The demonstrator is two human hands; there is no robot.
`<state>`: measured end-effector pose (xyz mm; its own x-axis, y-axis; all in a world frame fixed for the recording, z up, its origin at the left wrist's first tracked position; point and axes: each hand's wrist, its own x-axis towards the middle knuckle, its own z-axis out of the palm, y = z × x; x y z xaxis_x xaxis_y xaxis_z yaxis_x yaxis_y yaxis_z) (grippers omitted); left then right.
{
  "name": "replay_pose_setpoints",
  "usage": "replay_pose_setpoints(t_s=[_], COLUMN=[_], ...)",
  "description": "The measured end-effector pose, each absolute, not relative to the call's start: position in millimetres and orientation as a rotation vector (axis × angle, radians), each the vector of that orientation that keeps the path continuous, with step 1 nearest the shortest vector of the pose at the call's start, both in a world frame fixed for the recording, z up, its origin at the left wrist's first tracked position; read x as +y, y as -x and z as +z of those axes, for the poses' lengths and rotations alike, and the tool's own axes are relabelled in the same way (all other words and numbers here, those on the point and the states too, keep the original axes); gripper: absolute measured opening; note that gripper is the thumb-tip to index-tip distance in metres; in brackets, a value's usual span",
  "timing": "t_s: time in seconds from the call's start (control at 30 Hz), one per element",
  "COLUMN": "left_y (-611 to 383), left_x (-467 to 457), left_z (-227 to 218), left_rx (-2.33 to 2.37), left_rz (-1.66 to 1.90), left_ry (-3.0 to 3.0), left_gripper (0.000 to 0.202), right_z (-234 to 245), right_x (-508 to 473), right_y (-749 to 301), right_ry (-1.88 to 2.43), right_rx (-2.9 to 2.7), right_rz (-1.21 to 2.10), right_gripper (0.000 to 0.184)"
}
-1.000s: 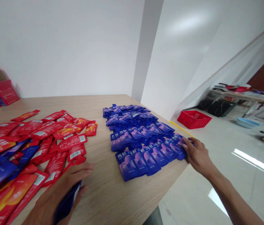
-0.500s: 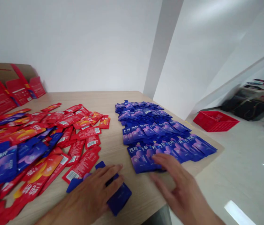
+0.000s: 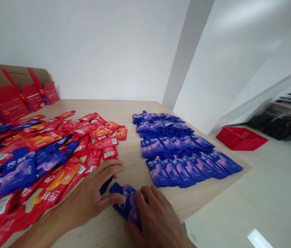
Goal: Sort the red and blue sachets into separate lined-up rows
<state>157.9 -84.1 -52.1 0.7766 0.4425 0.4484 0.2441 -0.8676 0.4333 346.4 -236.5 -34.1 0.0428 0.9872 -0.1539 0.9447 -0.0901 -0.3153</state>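
Your right hand has come back from the blue rows to the flat dark-blue foil sachet at the near edge of the pale wood surface; your left hand has stayed on it. Red cardboard boxes far left, contents hidden; red plastic basket on the floor, contents unclear. Both grips: fingers spread, pressing flat on the sachet, not clamped.
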Motion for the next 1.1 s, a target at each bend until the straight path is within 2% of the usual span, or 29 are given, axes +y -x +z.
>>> replay_pose_setpoints(t_s=[0.17, 0.33, 0.43, 0.47, 0.6, 0.9, 1.1], left_y=[-161, -166, -166, -166, -168, -171, -166], left_x=[-86, -87, -87, -87, -89, -89, -89], left_z=[-39, -33, -35, -36, -40, -44, -48], left_rx=[0.540, 0.504, 0.496, 0.497, 0.483, 0.471, 0.528], left_rz=[1.088, 1.249, 1.230, 1.204, 1.123, 1.116, 1.066], left_ry=[-2.710, -2.725, -2.739, -2.749, -2.767, -2.781, -2.740], left_gripper=[0.045, 0.038, 0.037, 0.036, 0.036, 0.030, 0.048], right_z=[-31, 7, 24, 25, 8, -29, -33], right_x=[-246, -287, -304, -307, -307, -292, -284], right_y=[-356, -440, -522, -547, -614, -636, -639], right_ry=[2.150, 2.110, 2.312, 2.411, 2.730, 2.775, 2.791], right_rx=[-1.925, -1.546, -1.273, -1.217, -1.100, -1.170, -1.195], right_rz=[0.464, 0.000, -0.295, -0.328, -0.266, -0.195, -0.223], right_gripper=[0.048, 0.027, 0.041, 0.041, 0.033, 0.036, 0.038])
